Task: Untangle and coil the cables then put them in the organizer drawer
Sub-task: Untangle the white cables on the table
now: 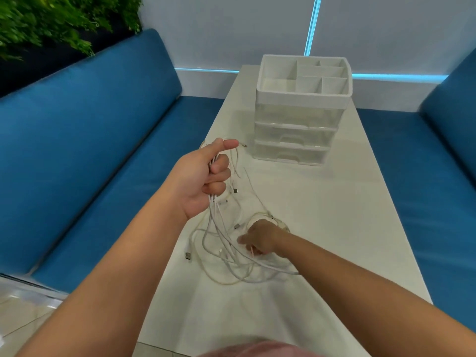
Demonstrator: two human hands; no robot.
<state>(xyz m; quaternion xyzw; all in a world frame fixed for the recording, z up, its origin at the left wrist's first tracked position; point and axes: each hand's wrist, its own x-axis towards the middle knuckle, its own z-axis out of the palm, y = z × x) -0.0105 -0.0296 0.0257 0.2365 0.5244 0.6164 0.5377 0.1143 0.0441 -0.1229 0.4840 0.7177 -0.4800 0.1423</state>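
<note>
The left hand (203, 176) is raised above the tabletop (322, 228) and is closed in a fist around a bundle of white cables (221, 243), with the thumb laid over the top. From the fist the strands hang down into a loose tangle that is spread on the tabletop. The right hand (260, 239) is lowered onto that tangle, palm down, with the fingers curled among the strands; whether a strand is actually pinched there cannot be told, since the fingertips are hidden under the hand. Several plug ends are seen among the loops, but their types are too small to make out. The white organizer (296, 130), with its drawers shut, is stood farther back on the tabletop, well apart from the tangle.
</note>
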